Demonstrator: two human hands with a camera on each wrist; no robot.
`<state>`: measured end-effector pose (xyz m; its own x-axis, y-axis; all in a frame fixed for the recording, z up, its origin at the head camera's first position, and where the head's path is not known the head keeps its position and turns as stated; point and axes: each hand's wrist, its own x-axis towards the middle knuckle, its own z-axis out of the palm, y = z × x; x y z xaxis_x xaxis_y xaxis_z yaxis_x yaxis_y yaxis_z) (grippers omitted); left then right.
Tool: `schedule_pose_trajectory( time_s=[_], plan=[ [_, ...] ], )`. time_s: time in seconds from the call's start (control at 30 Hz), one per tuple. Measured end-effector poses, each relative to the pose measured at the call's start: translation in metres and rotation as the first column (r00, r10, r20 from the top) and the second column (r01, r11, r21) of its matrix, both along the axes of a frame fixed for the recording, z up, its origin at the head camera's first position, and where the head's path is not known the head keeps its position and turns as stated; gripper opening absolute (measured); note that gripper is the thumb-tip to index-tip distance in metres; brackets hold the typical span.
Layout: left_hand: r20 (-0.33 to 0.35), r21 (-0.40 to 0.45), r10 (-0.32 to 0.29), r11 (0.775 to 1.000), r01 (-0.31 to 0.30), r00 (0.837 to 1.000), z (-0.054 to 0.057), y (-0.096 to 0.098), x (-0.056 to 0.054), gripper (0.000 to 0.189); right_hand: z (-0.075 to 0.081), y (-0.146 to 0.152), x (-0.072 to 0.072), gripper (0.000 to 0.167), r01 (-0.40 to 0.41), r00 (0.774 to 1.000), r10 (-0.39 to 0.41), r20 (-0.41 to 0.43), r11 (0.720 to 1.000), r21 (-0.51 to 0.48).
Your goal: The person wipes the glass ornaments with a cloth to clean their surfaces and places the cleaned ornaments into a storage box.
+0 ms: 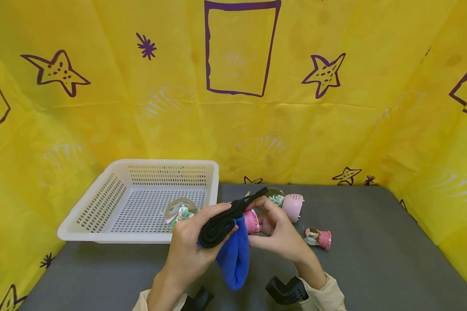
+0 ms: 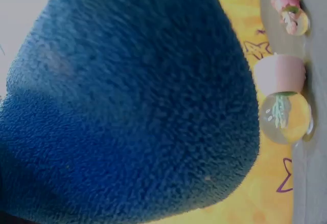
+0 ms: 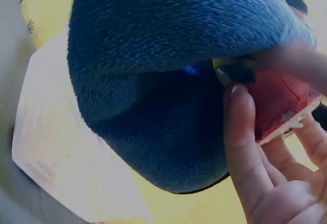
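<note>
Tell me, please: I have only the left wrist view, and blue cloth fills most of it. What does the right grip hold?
Observer: The right grip holds a small thing by its pink base.
Operator: Thank you. Where is this thing with respect to the blue cloth?
Observer: It is at the opening of the cloth, which the right wrist view looks into.
Operator: And what lies outside my view, please?
Observer: The head view shows a white basket with a clear globe lying inside it.
</note>
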<state>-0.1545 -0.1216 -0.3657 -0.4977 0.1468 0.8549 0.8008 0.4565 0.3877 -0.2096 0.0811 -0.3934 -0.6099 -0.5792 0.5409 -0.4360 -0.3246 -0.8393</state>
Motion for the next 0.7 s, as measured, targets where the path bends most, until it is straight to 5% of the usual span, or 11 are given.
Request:
schedule_pose_trajectory(
  time_s=[0.17, 0.23, 0.3, 0.4, 0.47, 0.63, 0.7],
  plan=[
    [0.156, -0.023, -0.033, 0.999, 0.037, 0.987, 0.0006, -0.0018, 0.0019, 0.042, 0.0001, 0.0029, -0.0034, 0.032, -0.027, 0.999, 0.025, -0.041, 0.997, -0.069],
    [0.290, -0.021, -0.053, 0.998, 0.062, 0.956, 0.0012, -0.0044, 0.0030, 0.050, 0.0009, 0.0026, -0.0040, 0.032, -0.025, 0.996, 0.018, -0.085, 0.996, -0.086],
    [0.422, -0.016, -0.072, 0.996, 0.087, 0.904, 0.0023, -0.0071, 0.0039, 0.054, 0.0017, 0.0021, -0.0046, 0.032, -0.035, 0.989, 0.020, -0.145, 0.994, -0.103],
    [0.517, -0.024, -0.076, 0.994, 0.103, 0.852, 0.0036, -0.0090, 0.0046, 0.053, 0.0030, 0.0016, -0.0050, 0.033, -0.059, 0.979, 0.033, -0.200, 0.991, -0.122],
    [0.498, -0.042, -0.061, 0.995, 0.094, 0.865, 0.0037, -0.0084, 0.0051, 0.050, 0.0031, 0.0017, -0.0046, 0.033, -0.065, 0.976, 0.036, -0.213, 0.989, -0.130],
    [0.340, -0.006, -0.023, 1.000, 0.026, 0.940, 0.0027, -0.0060, 0.0052, 0.041, 0.0042, 0.0002, -0.0025, 0.041, -0.012, 0.982, -0.013, -0.188, 0.992, -0.128],
    [0.284, 0.027, -0.017, 1.000, 0.010, 0.959, 0.0027, -0.0057, 0.0045, 0.039, 0.0044, -0.0011, -0.0009, 0.049, 0.041, 0.988, -0.057, -0.146, 0.993, -0.110]
  ],
)
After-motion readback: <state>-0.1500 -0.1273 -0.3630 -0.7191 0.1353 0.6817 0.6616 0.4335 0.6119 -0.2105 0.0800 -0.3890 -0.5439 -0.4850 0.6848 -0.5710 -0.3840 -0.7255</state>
